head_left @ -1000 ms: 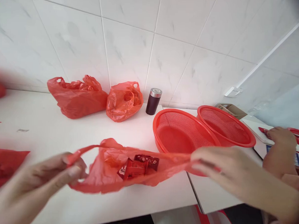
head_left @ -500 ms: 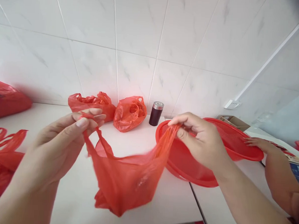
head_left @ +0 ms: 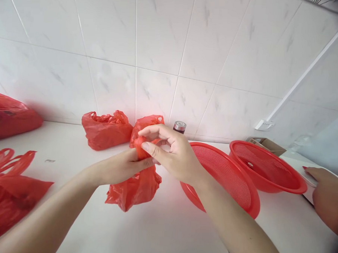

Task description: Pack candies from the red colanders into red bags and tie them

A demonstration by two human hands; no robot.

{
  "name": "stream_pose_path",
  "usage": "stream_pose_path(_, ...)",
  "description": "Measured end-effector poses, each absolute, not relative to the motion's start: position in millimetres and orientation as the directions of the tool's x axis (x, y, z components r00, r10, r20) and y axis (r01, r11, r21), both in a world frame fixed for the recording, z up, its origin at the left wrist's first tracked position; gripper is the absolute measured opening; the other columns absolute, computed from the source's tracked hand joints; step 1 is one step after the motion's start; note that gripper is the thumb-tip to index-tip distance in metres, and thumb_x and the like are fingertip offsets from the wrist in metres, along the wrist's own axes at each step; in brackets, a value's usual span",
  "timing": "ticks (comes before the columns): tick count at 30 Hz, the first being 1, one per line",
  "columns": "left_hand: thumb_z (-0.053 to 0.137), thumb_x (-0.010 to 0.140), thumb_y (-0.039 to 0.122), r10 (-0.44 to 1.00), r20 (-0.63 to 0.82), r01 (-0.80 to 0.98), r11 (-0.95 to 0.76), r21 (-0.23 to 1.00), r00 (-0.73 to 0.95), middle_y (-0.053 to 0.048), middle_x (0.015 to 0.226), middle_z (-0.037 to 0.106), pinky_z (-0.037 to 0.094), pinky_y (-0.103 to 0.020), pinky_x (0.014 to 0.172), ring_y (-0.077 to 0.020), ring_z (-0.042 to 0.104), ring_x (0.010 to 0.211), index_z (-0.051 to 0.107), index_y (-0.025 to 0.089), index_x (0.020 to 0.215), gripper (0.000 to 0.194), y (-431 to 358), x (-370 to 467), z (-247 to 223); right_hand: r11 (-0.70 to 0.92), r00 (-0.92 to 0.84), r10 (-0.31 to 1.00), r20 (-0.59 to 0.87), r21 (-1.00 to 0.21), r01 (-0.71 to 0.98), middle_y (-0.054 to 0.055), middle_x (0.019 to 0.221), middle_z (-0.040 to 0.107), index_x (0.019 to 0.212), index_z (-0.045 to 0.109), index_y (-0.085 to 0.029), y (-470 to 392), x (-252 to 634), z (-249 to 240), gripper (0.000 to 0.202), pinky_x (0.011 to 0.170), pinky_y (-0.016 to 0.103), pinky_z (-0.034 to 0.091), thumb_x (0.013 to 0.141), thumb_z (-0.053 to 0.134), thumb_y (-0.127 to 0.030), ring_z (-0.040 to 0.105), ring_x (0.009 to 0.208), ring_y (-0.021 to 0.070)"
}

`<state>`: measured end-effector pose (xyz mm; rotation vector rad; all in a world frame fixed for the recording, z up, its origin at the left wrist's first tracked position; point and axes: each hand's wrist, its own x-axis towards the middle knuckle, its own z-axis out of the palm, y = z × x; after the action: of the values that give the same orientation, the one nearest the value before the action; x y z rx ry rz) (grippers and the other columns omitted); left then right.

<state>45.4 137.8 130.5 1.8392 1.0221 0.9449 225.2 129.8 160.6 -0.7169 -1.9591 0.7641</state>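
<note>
A red plastic bag (head_left: 135, 194) hangs gathered beneath both hands, above the white table. My left hand (head_left: 125, 165) is wrapped round the bag's neck, its thumb across the front. Close beside it, my right hand (head_left: 170, 151) has thumb and fingers on the bunched top of the same bag. Part of the right fingers' grip is hidden behind the plastic. Behind the hands stands another red bag (head_left: 148, 122), partly covered, and to its left a filled red bag (head_left: 107, 131).
Two red mesh baskets (head_left: 225, 173) (head_left: 268, 168) stand at the right. A dark cup with a silver lid (head_left: 180, 126) is near the wall. More red bags (head_left: 12, 116) (head_left: 11, 194) lie left. Another person's hand (head_left: 320, 176) is far right, near a cardboard box (head_left: 269, 145).
My hands have come together, and the bag, spread between them before, is now bunched. The baskets now stand apart, and the other person's hand is off the basket rim.
</note>
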Motion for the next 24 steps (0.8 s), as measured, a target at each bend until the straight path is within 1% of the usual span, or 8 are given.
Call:
stream_pose_path(3, 0.046, 0.092, 0.048, 0.900, 0.001, 0.310, -0.152, 0.939, 0.437, 0.003, 0.070, 0.050, 0.047, -0.021, 0.054, -0.0112, 0.047, 0.060, 0.065, 0.020, 0.086, 0.034, 142.7, 42.8, 124.4, 0.602, -0.444, 0.759, 0.476, -0.774, 0.198, 0.001, 0.115, 0.065, 0.119, 0.059, -0.028, 141.2, 229.1, 139.2, 0.031, 0.088, 0.031, 0.049, 0.088, 0.061, -0.028, 0.059, 0.108, 0.0150)
stream_pose_path(6, 0.049, 0.091, 0.051, 0.903, -0.027, 0.247, -0.089, 0.965, 0.429, 0.002, 0.072, 0.051, 0.046, -0.022, 0.054, -0.0121, 0.048, 0.061, 0.063, 0.020, 0.081, 0.035, 145.7, 41.6, 116.1, 0.524, -0.444, 0.807, 0.389, -0.818, 0.237, 0.002, 0.096, 0.069, 0.103, 0.065, -0.022, 150.1, 241.3, 121.3, 0.016, 0.078, 0.030, 0.051, 0.088, 0.061, -0.026, 0.064, 0.089, 0.0141)
stream_pose_path(10, 0.047, 0.092, 0.052, 0.911, -0.027, 0.160, -0.044, 0.986, 0.413, 0.003, 0.062, 0.051, 0.042, -0.024, 0.052, -0.0131, 0.050, 0.055, 0.064, 0.021, 0.088, 0.036, 145.2, 43.2, 108.2, 0.493, -0.295, 0.851, 0.434, -0.854, 0.165, 0.001, 0.086, 0.068, 0.086, 0.067, -0.020, 131.6, 254.4, 117.8, 0.009, 0.072, 0.027, 0.051, 0.088, 0.064, -0.028, 0.063, 0.079, 0.0129)
stream_pose_path(12, 0.046, 0.093, 0.051, 0.886, -0.032, 0.111, -0.023, 0.994, 0.462, 0.002, 0.065, 0.058, 0.045, -0.026, 0.056, -0.0141, 0.054, 0.057, 0.065, 0.021, 0.096, 0.036, 143.7, 41.9, 107.6, 0.469, -0.410, 0.823, 0.393, -0.877, 0.100, 0.000, 0.088, 0.068, 0.088, 0.068, -0.022, 115.0, 255.8, 119.0, 0.007, 0.074, 0.027, 0.051, 0.087, 0.066, -0.029, 0.063, 0.081, 0.0131)
stream_pose_path(15, 0.050, 0.093, 0.046, 0.814, -0.010, 0.161, -0.102, 0.982, 0.581, -0.002, 0.071, 0.063, 0.048, -0.029, 0.065, -0.0156, 0.056, 0.065, 0.068, 0.020, 0.083, 0.033, 141.7, 37.2, 108.3, 0.507, -0.550, 0.743, 0.383, -0.857, 0.089, 0.001, 0.094, 0.066, 0.095, 0.070, -0.025, 103.6, 251.2, 111.7, 0.011, 0.083, 0.029, 0.049, 0.085, 0.068, -0.031, 0.062, 0.089, 0.0146)
stream_pose_path(19, 0.060, 0.087, 0.042, 0.764, -0.011, 0.260, -0.206, 0.943, 0.646, -0.002, 0.076, 0.065, 0.047, -0.029, 0.065, -0.0156, 0.056, 0.067, 0.073, 0.022, 0.086, 0.024, 142.7, 31.1, 105.9, 0.465, -0.373, 0.840, 0.394, -0.877, 0.121, 0.003, 0.108, 0.063, 0.118, 0.060, -0.029, 123.3, 237.5, 83.5, 0.028, 0.090, 0.031, 0.045, 0.096, 0.050, -0.042, 0.059, 0.100, 0.0156)
stream_pose_path(22, 0.060, 0.086, 0.031, 0.723, 0.018, 0.267, -0.279, 0.922, 0.691, -0.003, 0.085, 0.067, 0.047, -0.029, 0.068, -0.0160, 0.058, 0.073, 0.073, 0.023, 0.092, 0.017, 146.3, 28.6, 99.0, 0.343, -0.399, 0.876, 0.269, -0.931, 0.126, 0.002, 0.092, 0.063, 0.126, 0.055, -0.027, 140.9, 227.1, 61.3, 0.038, 0.085, 0.031, 0.046, 0.099, 0.038, -0.048, 0.059, 0.088, 0.0156)
stream_pose_path(24, 0.056, 0.080, 0.017, 0.756, 0.069, 0.306, -0.344, 0.888, 0.651, 0.000, 0.074, 0.063, 0.044, -0.026, 0.062, -0.0141, 0.055, 0.066, 0.068, 0.021, 0.084, 0.013, 148.6, 29.3, 90.9, 0.253, -0.408, 0.890, 0.206, -0.965, 0.066, 0.001, 0.083, 0.060, 0.124, 0.056, -0.025, 146.2, 221.9, 51.2, 0.039, 0.080, 0.030, 0.047, 0.098, 0.039, -0.050, 0.059, 0.082, 0.0160)
